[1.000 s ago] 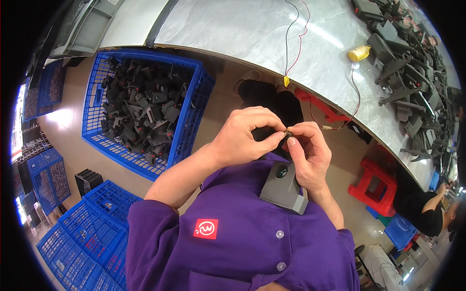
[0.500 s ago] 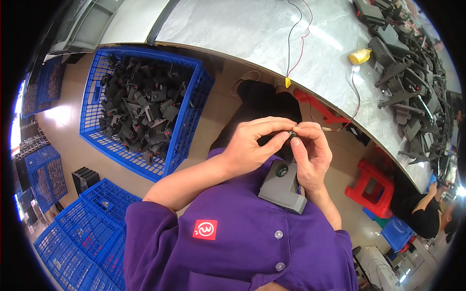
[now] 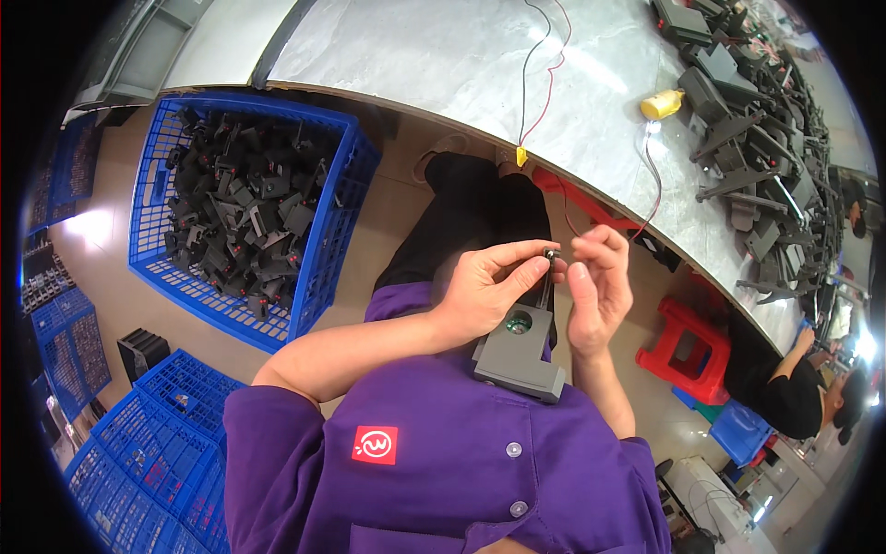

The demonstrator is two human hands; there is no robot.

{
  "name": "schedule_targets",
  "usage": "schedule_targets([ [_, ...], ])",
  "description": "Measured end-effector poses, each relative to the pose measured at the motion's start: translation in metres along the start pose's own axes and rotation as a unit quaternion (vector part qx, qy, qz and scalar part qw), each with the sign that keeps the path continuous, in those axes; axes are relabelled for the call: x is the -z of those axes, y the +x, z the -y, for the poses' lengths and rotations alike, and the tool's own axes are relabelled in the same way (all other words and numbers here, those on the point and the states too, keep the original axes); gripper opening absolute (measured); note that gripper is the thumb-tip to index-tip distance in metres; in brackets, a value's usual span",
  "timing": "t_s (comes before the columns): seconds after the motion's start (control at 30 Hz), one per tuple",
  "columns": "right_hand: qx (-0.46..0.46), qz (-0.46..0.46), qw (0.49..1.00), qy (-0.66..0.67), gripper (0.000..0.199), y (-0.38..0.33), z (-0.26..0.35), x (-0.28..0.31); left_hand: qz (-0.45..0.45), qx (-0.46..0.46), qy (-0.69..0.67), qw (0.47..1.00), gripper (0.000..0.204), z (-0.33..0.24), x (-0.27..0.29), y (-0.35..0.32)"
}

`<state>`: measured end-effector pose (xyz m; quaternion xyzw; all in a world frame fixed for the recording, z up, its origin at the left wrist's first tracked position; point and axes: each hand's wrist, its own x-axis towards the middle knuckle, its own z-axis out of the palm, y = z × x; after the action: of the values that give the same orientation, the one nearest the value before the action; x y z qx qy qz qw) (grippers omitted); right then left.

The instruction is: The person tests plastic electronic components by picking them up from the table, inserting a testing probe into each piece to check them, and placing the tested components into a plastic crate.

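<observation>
At the centre of the frame, the left hand [image 3: 484,294] pinches the tip [image 3: 551,253] of the grey device [image 3: 521,355], whose body lies against the purple shirt [image 3: 434,425]. The right hand [image 3: 600,300], which met it at the tip half a second ago, now has its thumb and forefinger released and parted; whether another finger touches is unclear.

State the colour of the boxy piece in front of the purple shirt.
The boxy piece is grey; it shows best in the head view.
</observation>
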<state>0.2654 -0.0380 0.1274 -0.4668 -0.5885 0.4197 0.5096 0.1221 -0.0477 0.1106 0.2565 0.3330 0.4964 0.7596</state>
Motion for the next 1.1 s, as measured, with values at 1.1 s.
schedule_targets([
  [1.1, 0.096, 0.165, 0.98, -0.056, 0.034, 0.039, 0.027, 0.027, 0.042, 0.004, 0.042, 0.998, 0.02, -0.016, -0.007, 0.002],
])
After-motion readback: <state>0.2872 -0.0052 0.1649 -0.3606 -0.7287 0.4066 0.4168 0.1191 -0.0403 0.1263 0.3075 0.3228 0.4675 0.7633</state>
